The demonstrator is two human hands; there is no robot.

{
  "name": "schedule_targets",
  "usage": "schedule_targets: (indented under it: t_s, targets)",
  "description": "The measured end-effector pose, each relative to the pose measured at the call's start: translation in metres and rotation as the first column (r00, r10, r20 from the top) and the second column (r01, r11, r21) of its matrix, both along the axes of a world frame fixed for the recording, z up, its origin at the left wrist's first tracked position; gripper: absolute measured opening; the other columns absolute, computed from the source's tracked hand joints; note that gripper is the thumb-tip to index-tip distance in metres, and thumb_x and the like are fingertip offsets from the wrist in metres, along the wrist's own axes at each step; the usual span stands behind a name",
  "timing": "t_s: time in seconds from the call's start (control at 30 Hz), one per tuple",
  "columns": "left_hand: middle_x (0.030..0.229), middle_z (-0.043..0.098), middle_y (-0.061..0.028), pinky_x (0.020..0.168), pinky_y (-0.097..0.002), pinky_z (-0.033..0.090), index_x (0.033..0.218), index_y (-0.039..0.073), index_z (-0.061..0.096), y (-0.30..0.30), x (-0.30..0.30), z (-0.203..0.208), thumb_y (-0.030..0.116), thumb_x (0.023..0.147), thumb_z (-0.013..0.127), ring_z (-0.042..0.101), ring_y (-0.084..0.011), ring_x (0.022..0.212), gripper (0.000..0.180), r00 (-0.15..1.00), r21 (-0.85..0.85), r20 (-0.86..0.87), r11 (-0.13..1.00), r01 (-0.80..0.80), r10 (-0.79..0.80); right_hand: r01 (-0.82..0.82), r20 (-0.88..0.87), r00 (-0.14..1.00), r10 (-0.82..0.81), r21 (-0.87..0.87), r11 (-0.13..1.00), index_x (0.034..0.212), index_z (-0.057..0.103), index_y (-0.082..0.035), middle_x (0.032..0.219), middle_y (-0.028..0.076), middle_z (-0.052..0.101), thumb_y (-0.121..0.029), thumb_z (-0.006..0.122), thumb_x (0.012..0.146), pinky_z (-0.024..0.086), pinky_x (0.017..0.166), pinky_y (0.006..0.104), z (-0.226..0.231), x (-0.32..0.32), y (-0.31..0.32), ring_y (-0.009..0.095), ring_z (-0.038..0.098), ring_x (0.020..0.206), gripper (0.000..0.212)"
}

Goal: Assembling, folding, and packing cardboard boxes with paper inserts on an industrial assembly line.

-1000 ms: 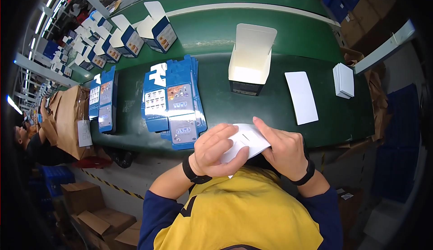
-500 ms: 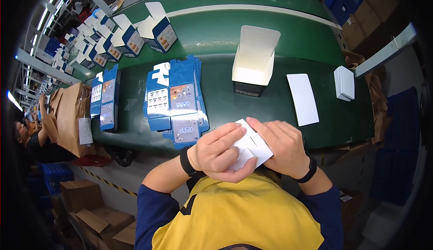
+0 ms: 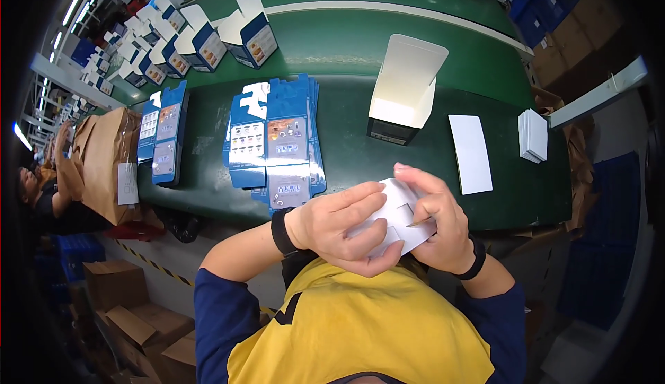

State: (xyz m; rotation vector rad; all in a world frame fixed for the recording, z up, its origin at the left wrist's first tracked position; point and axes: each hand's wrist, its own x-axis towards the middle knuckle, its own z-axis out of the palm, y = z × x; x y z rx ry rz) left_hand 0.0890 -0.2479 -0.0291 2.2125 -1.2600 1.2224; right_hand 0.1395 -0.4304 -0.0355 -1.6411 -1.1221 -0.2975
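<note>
A white card insert [image 3: 395,207] with cut slots is held between my two hands, close to my body at the table's front edge. My left hand [image 3: 341,230] grips its left side, fingers on top and thumb along the lower edge. My right hand [image 3: 444,223] grips the right side; its index finger reaches past the far edge and other fingers bend at a slot. An open carton [image 3: 402,111] with a raised white lid stands beyond my hands. Right of it lies a flat white card [image 3: 470,154].
Flattened blue printed cartons [image 3: 248,150] lie in a stack at left, with a smaller stack [image 3: 166,136] beside them. White cards [image 3: 533,136] are piled at the right. Several open cartons [image 3: 249,39] line the green belt [image 3: 325,41]. A person [image 3: 52,193] is at far left.
My right fingers have shifted from lying along the card's edge to bending at its slot. The card now bows, and a flap shows there. The view has shifted slightly.
</note>
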Motion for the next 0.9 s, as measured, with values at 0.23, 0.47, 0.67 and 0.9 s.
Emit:
schedule_targets:
  t_s: [0.23, 0.47, 0.67, 0.9]
  targets:
    - [0.09, 0.041, -0.0091, 0.072, -0.0404, 0.057, 0.098, 0.017, 0.06, -0.002, 0.029, 0.009, 0.009, 0.066, 0.065, 0.055, -0.0293, 0.084, 0.034, 0.998, 0.108, 0.067, 0.994, 0.01, -0.018, -0.012, -0.093, 0.996, -0.017, -0.309, 0.951, 0.125, 0.048, 0.0, 0.095, 0.017, 0.065, 0.0, 0.066, 0.067, 0.054, 0.063, 0.0347, 0.011, 0.017, -0.009, 0.031, 0.066, 0.076, 0.06]
    - [0.137, 0.035, -0.0208, 0.106, -0.0416, 0.031, 0.141, 0.01, 0.023, 0.039, 0.09, 0.0, 0.024, 0.056, 0.085, 0.035, -0.037, 0.128, 0.107, 0.784, -0.339, -0.597, 0.831, -0.442, 0.173, 0.26, -0.108, 0.958, -0.264, -0.051, 0.964, 0.101, 0.066, 0.002, 0.11, 0.014, 0.066, 0.003, 0.063, 0.077, 0.05, 0.07, 0.025, 0.019, 0.099, 0.003, 0.014, 0.065, 0.082, 0.024]
    - [0.148, 0.02, -0.0244, 0.111, -0.0339, 0.021, 0.146, 0.01, -0.01, 0.051, 0.127, -0.04, 0.025, 0.056, 0.087, 0.026, -0.0347, 0.136, 0.134, 0.208, -0.384, -0.92, 0.864, -0.324, -0.331, 0.446, -0.256, 0.856, -0.449, -0.074, 0.892, 0.092, 0.068, 0.003, 0.072, 0.0, 0.064, -0.02, 0.068, 0.086, 0.042, 0.059, 0.0209, -0.005, 0.134, 0.046, 0.004, 0.05, 0.066, 0.025]
    - [0.119, 0.044, -0.0253, 0.095, -0.0405, 0.042, 0.145, 0.003, 0.001, 0.008, 0.102, -0.051, 0.02, 0.059, 0.082, 0.048, -0.0407, 0.111, 0.12, 0.39, -0.174, -0.919, 0.828, -0.534, 0.059, 0.4, 0.165, 0.906, -0.39, -0.028, 0.916, 0.123, 0.059, -0.01, 0.103, 0.014, 0.067, -0.004, 0.061, 0.085, 0.049, 0.066, 0.0256, -0.035, 0.13, 0.04, 0.012, 0.064, 0.071, 0.038]
